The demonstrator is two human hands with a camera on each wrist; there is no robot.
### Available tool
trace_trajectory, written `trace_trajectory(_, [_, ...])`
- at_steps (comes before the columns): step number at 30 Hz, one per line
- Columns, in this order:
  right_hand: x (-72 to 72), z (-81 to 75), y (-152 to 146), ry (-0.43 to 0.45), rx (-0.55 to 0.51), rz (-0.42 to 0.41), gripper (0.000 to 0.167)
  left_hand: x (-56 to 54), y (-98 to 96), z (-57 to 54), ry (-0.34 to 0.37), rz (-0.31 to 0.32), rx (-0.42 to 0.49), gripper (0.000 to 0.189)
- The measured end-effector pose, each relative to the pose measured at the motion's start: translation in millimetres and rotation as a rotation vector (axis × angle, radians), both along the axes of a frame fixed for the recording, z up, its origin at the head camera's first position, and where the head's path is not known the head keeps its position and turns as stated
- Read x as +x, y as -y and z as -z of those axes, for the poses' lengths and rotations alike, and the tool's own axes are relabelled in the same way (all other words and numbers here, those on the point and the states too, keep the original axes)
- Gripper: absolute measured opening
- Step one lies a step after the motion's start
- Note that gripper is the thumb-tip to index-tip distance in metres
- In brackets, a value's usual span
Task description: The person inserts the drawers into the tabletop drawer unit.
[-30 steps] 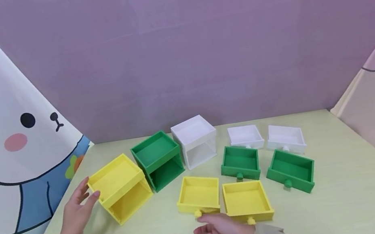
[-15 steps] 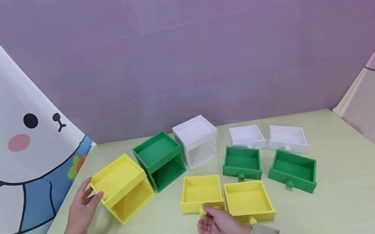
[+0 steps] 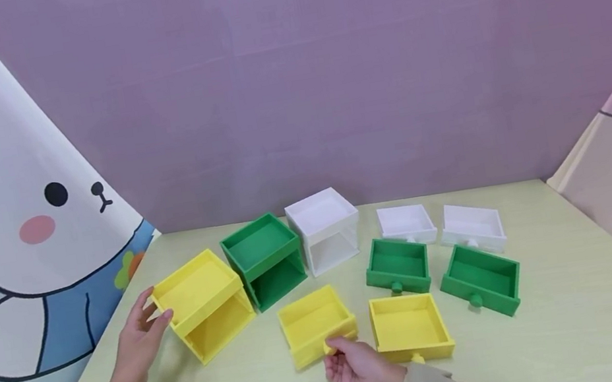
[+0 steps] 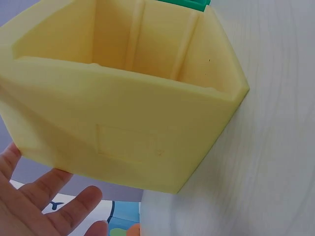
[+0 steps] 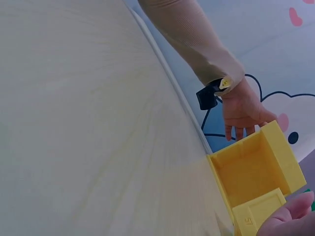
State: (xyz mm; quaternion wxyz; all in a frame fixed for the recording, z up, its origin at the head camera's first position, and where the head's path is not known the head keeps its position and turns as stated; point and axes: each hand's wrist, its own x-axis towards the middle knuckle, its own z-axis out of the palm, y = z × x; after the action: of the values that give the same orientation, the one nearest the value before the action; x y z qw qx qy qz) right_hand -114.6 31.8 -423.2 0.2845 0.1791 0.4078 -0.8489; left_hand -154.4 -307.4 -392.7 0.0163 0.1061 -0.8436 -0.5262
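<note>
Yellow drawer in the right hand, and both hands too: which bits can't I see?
Head view: some of the knob on the yellow drawer, hidden by the right hand.
Left wrist view: the rest of the left hand, cut off by the picture's edges.
Right wrist view: some of the right hand, cut off by the bottom edge.

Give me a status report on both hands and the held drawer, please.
Left hand touching left side of yellow cabinet. Right hand pinching knob of a yellow drawer. Drawer outside cabinet, nothing visible between them in head view.
</note>
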Motion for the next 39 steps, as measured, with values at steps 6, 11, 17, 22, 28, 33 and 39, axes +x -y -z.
trace_trajectory(6, [2.2, -0.2, 17.0, 0.003, 0.048, -0.107, 0.01, 0.5, -0.2, -2.3, 0.01, -0.011, -0.004, 0.076])
trace_trajectory(11, [1.8, 0.4, 34.7, -0.036, 0.042, -0.19, 0.01, 0.2, -0.9, -2.4, 0.018, -0.016, 0.0, 0.074])
trace_trajectory(17, [0.8, -1.3, 55.3, -0.017, 0.055, -0.253, 0.007, 0.9, -1.1, -1.5, 0.024, -0.024, 0.006, 0.074])
trace_trajectory(22, [0.0, -3.3, 67.9, -0.006, 0.077, -0.259, 0.008, 1.8, -1.0, -1.7, 0.01, -0.02, 0.013, 0.074])
trace_trajectory(28, [-3.8, -5.3, 76.5, -0.006, 0.078, -0.271, 0.006, 2.0, -1.6, -3.6, 0.022, -0.02, 0.014, 0.076])
trace_trajectory(33, [-6.4, -3.0, 81.9, -0.006, 0.086, -0.294, 0.007, 1.2, -2.1, -4.5, 0.025, -0.032, 0.016, 0.075])
trace_trajectory(39, [-6.4, 3.2, 87.9, -0.029, 0.087, -0.284, 0.007, 1.3, -2.2, -2.5, 0.021, -0.023, 0.006, 0.074])
